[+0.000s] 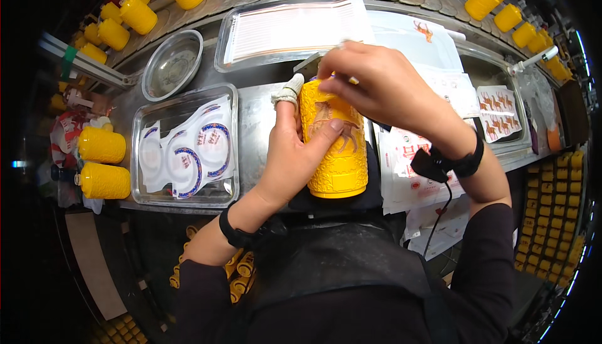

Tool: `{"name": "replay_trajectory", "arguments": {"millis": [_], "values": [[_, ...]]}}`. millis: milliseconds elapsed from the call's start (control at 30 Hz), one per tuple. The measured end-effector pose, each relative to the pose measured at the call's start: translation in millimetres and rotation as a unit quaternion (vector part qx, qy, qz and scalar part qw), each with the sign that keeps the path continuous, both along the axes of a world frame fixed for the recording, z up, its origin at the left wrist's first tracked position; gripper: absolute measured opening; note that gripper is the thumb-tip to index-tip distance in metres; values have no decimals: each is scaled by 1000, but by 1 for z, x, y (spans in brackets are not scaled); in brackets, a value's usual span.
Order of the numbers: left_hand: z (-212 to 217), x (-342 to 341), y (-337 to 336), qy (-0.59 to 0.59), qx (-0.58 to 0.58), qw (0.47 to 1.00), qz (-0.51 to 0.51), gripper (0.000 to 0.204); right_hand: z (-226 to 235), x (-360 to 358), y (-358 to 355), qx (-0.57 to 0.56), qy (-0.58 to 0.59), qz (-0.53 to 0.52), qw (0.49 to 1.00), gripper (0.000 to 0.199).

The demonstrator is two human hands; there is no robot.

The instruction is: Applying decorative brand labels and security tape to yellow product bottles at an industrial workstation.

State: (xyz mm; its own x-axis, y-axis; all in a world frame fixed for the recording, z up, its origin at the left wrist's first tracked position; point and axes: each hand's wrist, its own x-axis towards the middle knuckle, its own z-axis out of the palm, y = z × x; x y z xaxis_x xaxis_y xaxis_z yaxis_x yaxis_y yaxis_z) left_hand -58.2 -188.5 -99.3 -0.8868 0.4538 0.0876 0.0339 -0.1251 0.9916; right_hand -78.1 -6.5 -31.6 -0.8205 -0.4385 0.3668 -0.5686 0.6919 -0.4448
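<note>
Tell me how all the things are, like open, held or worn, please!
Held yellow bottle: gripped, animal figure on its side
Left hand: around the bottle, white finger cover worn
Right hand: fingers bent at the bottle's top
Left tray: uncovered, holding printed cutouts
Long tray: uncovered, bearing white sheets
Round bowl: uncovered
Black wristbands: worn, one per arm
</note>
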Motion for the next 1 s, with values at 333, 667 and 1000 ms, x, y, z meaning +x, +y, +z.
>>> {"name": "replay_trajectory", "arguments": {"millis": [333, 667, 1000], "values": [[-6, -6, -4, -104, 86, 991, 10, 70, -56, 79, -12, -489, -333, -243, 768, 39], [-9, -13, -12, -138, 116, 983, -34, 71, -61, 77, -11, -552, -341, -201, 734, 41], [-10, -16, -15, -187, 129, 973, -38, 72, -60, 71, -9, -560, -365, -183, 721, 39]]}}
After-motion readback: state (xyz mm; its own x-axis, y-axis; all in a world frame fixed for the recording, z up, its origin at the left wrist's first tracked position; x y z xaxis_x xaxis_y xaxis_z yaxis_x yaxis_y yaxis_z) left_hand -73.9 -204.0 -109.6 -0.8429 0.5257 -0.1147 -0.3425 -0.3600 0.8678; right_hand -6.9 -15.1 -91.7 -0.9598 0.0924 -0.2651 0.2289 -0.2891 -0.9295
